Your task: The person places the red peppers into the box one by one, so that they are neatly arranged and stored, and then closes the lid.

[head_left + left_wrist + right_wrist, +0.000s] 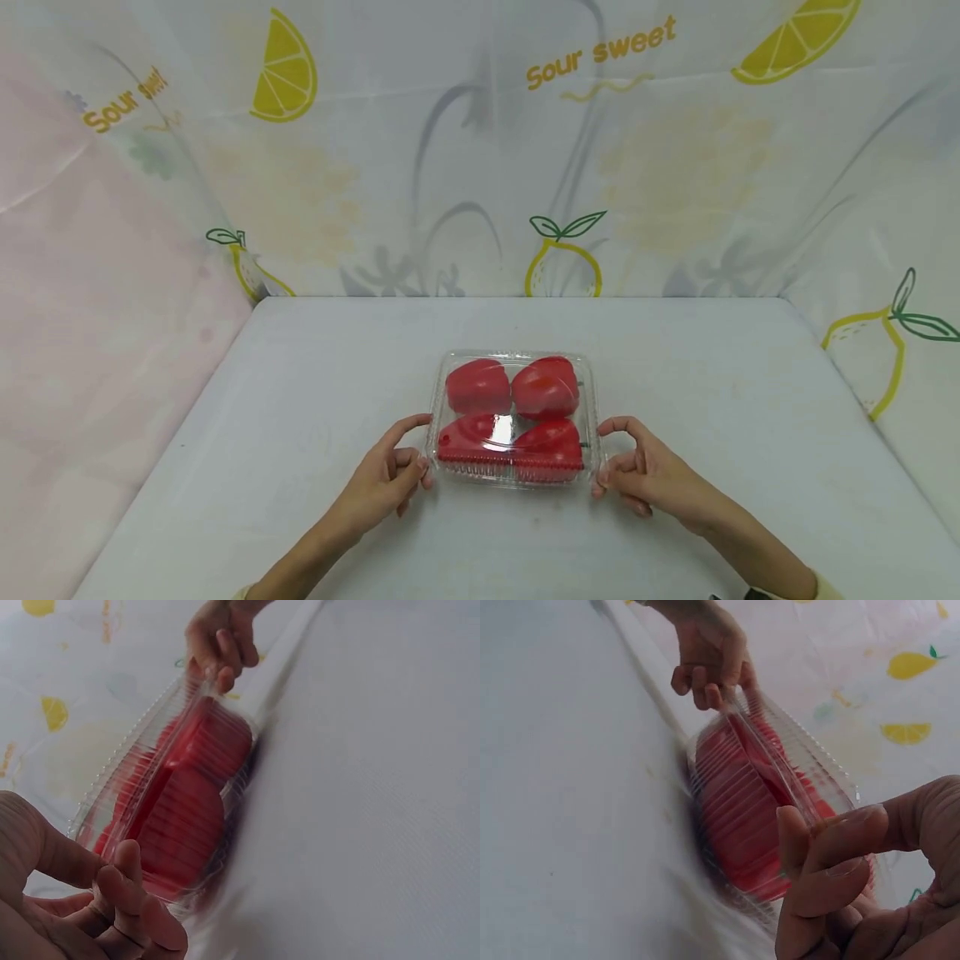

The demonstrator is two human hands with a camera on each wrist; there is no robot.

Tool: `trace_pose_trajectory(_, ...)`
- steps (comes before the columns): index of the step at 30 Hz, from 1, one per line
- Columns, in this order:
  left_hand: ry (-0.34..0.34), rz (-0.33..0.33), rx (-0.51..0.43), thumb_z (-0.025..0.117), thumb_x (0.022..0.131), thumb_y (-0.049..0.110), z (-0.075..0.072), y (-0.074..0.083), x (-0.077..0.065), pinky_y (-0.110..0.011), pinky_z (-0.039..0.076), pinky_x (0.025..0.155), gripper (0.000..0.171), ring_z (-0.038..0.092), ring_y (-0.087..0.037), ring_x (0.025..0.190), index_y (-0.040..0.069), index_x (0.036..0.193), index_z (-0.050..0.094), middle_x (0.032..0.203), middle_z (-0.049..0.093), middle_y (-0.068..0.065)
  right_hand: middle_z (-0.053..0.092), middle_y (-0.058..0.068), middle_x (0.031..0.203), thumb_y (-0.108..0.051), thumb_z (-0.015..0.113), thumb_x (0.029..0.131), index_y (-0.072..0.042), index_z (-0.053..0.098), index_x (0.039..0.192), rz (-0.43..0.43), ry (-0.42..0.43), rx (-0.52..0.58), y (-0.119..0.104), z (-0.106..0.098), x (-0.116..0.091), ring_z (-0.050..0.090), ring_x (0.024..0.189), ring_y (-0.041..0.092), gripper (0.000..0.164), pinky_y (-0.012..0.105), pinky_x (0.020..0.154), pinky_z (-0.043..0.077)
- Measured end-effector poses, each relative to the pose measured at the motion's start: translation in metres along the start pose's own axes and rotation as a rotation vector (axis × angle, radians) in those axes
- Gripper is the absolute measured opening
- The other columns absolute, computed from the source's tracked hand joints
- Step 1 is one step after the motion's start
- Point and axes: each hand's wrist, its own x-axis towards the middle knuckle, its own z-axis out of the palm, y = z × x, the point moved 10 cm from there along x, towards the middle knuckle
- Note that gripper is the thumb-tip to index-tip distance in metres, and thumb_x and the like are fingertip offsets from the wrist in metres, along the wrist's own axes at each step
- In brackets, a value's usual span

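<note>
A clear plastic clamshell box point(438, 392) with its lid down holds several glossy red fruits point(545, 387), each shaped rather like an apple; a thin dark stem shows on some. My left hand point(381, 482) pinches the left edge of the box near its front corner between thumb and fingers. At the opposite edge, my right hand point(651, 477) pinches the rim in the same way. Ribbed side walls of the box show in the left wrist view, with the red fruits point(184, 825) behind them. Whether the box's base touches the table cannot be told.
The box is over the near middle of a white-covered table point(337, 350). A pale cloth backdrop point(480, 150) printed with lemons stands behind and along both sides. A small dark object point(753, 594) shows at the bottom edge by the right forearm.
</note>
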Motion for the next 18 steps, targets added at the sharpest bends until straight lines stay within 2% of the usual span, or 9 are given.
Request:
trace_pose_trajectory(6, 0.015, 0.023, 0.073, 0.057, 0.100, 0.009, 0.000, -0.001, -0.002, -0.026, 0.049, 0.051, 0.054, 0.052, -0.013, 0.060, 0.015, 0.149, 0.035, 0.084, 0.064, -0.011, 0.068, 0.021, 0.091, -0.010, 0.060, 0.097, -0.003, 0.024, 0.133, 0.018, 0.029, -0.118, -0.001, -0.002, -0.001, 0.051, 0.058, 0.012, 0.051, 0.022, 0.048, 0.042)
trace_pose_trajectory(13, 0.073, 0.102, 0.226, 0.061, 0.098, 0.009, -0.009, 0.011, -0.006, -0.029, 0.052, 0.050, 0.049, 0.057, -0.015, 0.062, 0.014, 0.144, 0.045, 0.084, 0.066, -0.005, 0.068, 0.010, 0.086, -0.019, 0.064, 0.097, -0.007, 0.035, 0.134, -0.020, 0.082, -0.390, -0.014, -0.007, -0.004, 0.062, 0.066, 0.021, 0.048, 0.027, 0.053, 0.049)
trace_pose_trajectory(18, 0.099, 0.118, 0.301, 0.059, 0.098, 0.007, -0.015, 0.016, -0.007, -0.027, 0.051, 0.052, 0.047, 0.059, -0.014, 0.064, 0.013, 0.143, 0.047, 0.089, 0.066, -0.004, 0.068, -0.002, 0.088, -0.027, 0.063, 0.098, -0.012, 0.045, 0.133, -0.095, 0.112, -0.603, -0.028, -0.012, -0.007, 0.064, 0.073, 0.014, 0.042, 0.027, 0.060, 0.052)
